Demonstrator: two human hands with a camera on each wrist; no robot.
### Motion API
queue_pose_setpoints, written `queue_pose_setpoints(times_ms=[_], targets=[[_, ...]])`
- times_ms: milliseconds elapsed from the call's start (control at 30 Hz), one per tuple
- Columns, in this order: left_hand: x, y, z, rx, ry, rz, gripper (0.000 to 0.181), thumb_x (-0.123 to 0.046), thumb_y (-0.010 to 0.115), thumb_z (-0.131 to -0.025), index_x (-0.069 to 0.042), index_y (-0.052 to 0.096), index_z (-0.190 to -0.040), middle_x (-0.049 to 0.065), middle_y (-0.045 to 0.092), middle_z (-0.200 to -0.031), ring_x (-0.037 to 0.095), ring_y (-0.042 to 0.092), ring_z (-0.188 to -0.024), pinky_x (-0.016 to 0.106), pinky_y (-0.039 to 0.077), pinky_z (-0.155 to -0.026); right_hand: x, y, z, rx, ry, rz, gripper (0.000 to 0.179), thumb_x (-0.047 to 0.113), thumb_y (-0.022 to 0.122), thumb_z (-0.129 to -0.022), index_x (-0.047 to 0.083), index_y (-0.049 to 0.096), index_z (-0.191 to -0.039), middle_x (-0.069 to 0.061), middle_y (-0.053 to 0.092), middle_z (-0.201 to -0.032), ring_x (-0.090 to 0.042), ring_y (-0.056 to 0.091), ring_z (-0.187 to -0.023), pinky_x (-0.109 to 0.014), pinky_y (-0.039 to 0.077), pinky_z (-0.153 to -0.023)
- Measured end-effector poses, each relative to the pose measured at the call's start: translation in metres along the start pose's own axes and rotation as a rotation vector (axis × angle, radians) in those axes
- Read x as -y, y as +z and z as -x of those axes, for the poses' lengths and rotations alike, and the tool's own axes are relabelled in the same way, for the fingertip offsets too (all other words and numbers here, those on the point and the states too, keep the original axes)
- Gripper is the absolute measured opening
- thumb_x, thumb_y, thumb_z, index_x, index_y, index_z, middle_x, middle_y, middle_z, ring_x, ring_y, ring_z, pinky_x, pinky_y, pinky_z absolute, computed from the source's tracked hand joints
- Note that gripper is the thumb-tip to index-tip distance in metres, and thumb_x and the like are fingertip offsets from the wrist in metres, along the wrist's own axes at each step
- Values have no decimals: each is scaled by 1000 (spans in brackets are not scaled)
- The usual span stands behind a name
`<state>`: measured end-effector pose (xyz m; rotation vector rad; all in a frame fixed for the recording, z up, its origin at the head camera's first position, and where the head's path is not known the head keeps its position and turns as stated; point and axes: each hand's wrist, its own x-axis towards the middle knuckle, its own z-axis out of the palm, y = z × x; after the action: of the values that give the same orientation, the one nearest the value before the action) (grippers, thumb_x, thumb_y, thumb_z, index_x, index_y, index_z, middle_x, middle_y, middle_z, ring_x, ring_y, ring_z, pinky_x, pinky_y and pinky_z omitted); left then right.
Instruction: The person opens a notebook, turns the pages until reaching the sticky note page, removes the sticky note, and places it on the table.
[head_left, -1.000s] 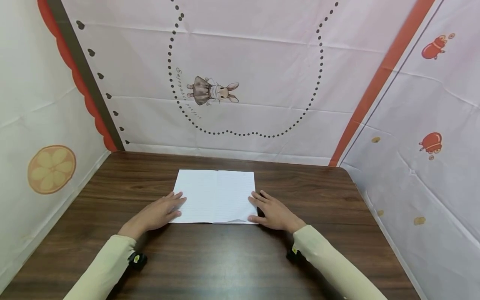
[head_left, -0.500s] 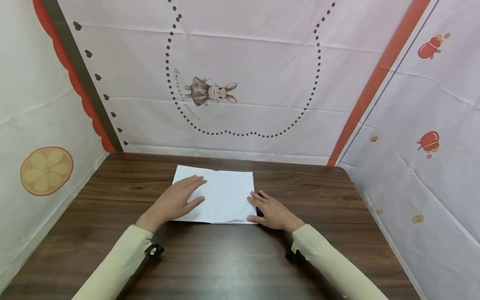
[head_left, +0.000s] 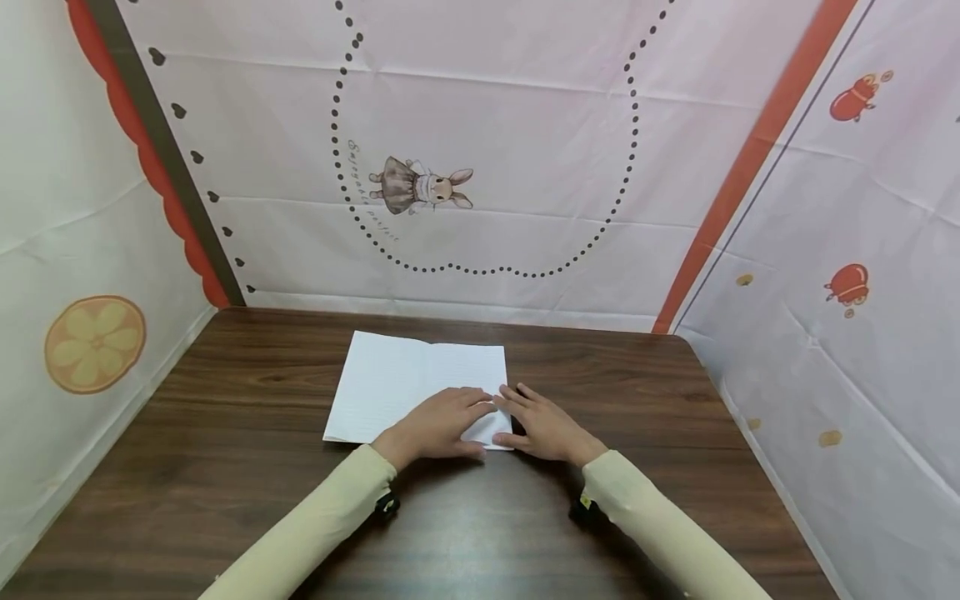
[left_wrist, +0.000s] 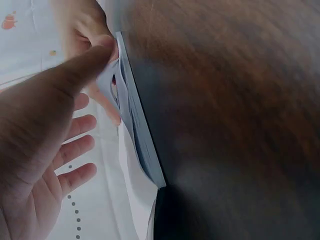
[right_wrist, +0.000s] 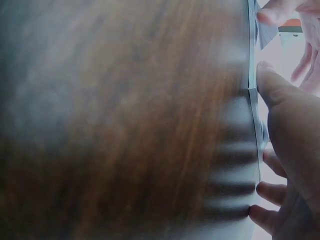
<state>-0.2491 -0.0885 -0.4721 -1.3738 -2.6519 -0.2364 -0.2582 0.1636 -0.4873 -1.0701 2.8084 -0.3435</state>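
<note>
A lined notebook (head_left: 378, 379) lies spread on the table, its white pages facing up. My left hand (head_left: 442, 423) reaches over the lower part of the right page, fingers extended towards my right hand (head_left: 543, 425). The left wrist view shows a loose page (left_wrist: 131, 162) bowed up from the stack below, with the thumb of my left hand (left_wrist: 45, 130) at its near edge; nothing is visibly pinched. At the notebook's right edge, my right hand rests with spread fingers, its thumb at the near corner. The left hand hides part of the right page.
The brown wooden table (head_left: 450, 533) extends around the notebook on all sides. A printed white cloth backdrop (head_left: 525, 167) stands behind the table, with more cloth walls to its left and right.
My left hand has moved from the notebook's left edge across the left page to the right page, close to the right hand. The left page's edge has lifted slightly. My right hand stays put.
</note>
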Motion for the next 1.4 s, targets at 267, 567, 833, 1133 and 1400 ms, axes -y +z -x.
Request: queue_pose_setpoints(times_ms=[267,567,833,1133,1400], targets=[[5,7,-5,-10,23,-62,63,-48,79,-88,-14,60,-137,7,59,-142,25,56,-132,44,46,-109,1,0,-2,-6,1,1,76,59,54,-101,15,36,-160,-12,27,-167,-40,22,-154,-56,29,-120],[7,6,-1,-21,28,-81,51,-50,74,-91,-17,66,-129,6,59,-142,24,56,-131,43,47,-107,3,1,-2,-21,-43,20,78,56,56,-101,8,36,-159,-18,27,-166,-43,24,-153,-55,28,-121],[11,0,5,-140,3,-233,19,-32,77,-93,-16,73,-103,4,65,-132,23,60,-124,40,51,-99,5,1,-1,-34,-34,38,93,54,60,-99,-9,24,-158,-28,23,-164,-41,25,-153,-52,28,-121],[19,-10,23,-368,-134,-210,12,-19,72,-89,-12,66,-81,7,69,-125,27,63,-115,42,54,-84,4,0,1,-33,-17,25,93,54,61,-99,-8,24,-158,-27,21,-165,-41,24,-153,-52,27,-122],[17,-21,48,-482,-306,-188,12,-17,68,-87,-6,69,-88,15,66,-130,34,62,-118,51,53,-88,4,0,1,-21,-51,16,84,53,59,-100,-1,33,-158,-20,28,-165,-42,25,-152,-53,23,-124]])
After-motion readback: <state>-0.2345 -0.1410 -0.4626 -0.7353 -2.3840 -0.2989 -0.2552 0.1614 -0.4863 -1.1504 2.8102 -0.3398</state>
